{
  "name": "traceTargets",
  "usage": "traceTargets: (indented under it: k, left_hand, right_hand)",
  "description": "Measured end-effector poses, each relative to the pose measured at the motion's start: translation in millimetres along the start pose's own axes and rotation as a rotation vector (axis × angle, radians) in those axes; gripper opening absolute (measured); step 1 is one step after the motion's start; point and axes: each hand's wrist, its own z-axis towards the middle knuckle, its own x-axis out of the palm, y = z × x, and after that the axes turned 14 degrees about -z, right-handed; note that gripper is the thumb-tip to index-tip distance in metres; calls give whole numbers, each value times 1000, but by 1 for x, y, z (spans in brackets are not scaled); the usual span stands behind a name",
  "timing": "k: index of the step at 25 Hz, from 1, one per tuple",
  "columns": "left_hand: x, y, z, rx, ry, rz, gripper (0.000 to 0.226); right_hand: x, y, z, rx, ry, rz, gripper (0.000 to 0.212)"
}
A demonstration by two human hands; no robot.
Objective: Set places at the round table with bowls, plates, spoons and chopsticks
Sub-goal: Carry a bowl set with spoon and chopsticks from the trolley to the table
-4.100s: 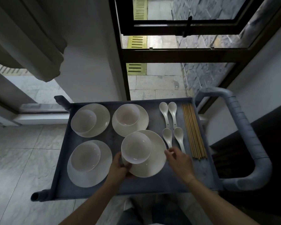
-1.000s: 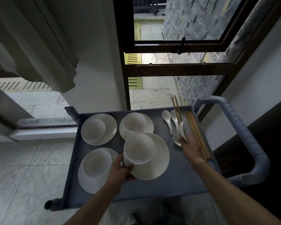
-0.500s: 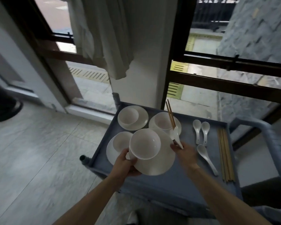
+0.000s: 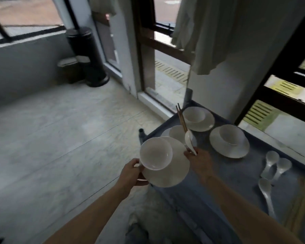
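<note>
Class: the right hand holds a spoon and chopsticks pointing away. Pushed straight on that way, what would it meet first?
Probably the near-left bowl on the cart, just beyond the right hand; depth is unclear, so it might pass above it.

Left hand point(image 4: 130, 172) under plate point(image 4: 173, 175) and bowl point(image 4: 156, 154); right hand point(image 4: 199, 162) — spoon point(image 4: 189, 140), chopsticks point(image 4: 181, 118).

Dim, greyish daylight enters through the dark-framed windows point(image 4: 280, 88) at the far right and far left, leaving a soft sheen on the pale marble floor tiles point(image 4: 60, 147), while motion blur smears everything and wide-angle distortion bends the edges.
</note>
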Motion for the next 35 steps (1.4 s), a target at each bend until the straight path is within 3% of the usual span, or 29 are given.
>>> traceTargets:
  k: [10,16,24,35]
  left_hand:
    - [-183,25,-87,107,-395,-231,13]
    - [-308,44,-144,162,-566,-329,13]
    - [-447,71,-205,198,-749,-355,16]
    - [-580,67,-236,242,-941,-441,16]
  right_hand:
    - [155,119,-68,-343,329,-205,5]
    - [265,187,-144,-466,485,-217,13]
    - [396,261,-236,-585,653,-279,16]
    - [537,357,-310,-760,801,-330,14]
